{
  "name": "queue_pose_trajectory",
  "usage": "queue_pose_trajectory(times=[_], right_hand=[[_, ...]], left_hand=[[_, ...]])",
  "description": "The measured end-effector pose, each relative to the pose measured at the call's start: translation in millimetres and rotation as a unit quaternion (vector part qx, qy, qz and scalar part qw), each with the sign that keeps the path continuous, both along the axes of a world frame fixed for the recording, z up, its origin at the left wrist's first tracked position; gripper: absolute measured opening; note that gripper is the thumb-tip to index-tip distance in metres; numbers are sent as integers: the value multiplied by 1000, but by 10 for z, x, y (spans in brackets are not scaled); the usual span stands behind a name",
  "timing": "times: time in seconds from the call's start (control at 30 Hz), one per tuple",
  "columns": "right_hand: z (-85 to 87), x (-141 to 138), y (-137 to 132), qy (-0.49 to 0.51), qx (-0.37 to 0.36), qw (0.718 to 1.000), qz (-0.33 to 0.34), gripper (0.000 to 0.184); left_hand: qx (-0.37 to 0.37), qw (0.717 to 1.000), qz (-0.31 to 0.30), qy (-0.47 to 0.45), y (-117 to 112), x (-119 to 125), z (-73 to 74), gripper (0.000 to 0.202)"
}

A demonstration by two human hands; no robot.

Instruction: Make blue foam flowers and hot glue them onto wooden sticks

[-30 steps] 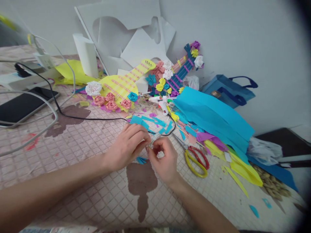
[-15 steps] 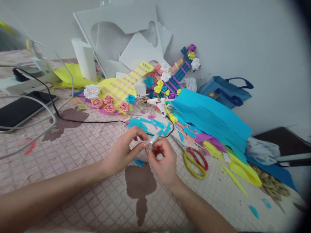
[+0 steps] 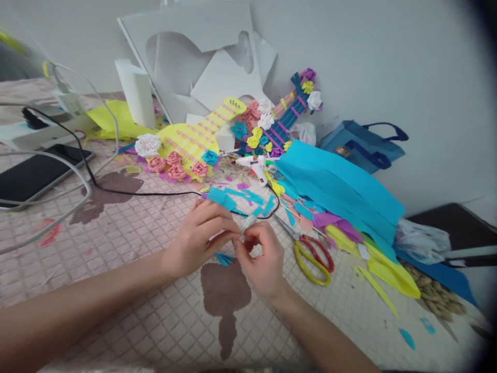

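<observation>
A small whitish, see-through roll that looks like clear tape (image 3: 248,223) is pinched between my two hands, above the middle of the table. My left hand (image 3: 200,235) reaches its fingertips to the roll's left side, thumb and fingers drawn together. On the other side my right hand (image 3: 264,256) grips it with thumb and curled forefinger. Fingers cover much of the roll. Turquoise paper strips (image 3: 248,196) lie just beyond the hands, and a few blue scraps (image 3: 223,258) show beneath them. Scissors (image 3: 312,259) with one red and one yellow handle rest right of my right hand.
A white glue gun (image 3: 257,168) with a black cord lies behind the strips. Paper-flowered guitar cut-outs, one yellow (image 3: 190,140) and one blue (image 3: 279,132), stand behind. Turquoise sheets (image 3: 341,191) spread rightward. A phone (image 3: 42,173) and cables lie left.
My left hand has turned over the roll, its fingers now straighter and closer together, hiding more of it. The right hand has hardly moved.
</observation>
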State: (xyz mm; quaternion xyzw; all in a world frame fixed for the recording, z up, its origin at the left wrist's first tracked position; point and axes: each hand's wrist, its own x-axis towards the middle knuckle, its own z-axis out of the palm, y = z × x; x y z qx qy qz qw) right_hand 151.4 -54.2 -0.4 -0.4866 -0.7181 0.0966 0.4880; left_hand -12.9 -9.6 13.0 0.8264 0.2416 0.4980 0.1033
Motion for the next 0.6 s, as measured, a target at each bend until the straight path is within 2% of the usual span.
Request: queue_pose_trajectory(times=[0.13, 0.3, 0.43, 0.6], right_hand=[[-4, 3, -2, -13, 15, 1000, 0, 14], [2, 15, 5, -28, 30, 999, 7, 15], [32, -2, -2, -18, 34, 999, 0, 16], [26, -30, 3, 14, -4, 1000, -8, 17]], left_hand=[[33, 999, 11, 27, 1, -16, 8, 6], [-13, 1000, 9, 26, -24, 19, 21, 5], [-132, 991, -13, -22, -97, 75, 53, 8], [-311, 944, -46, -97, -191, 147, 34, 13]])
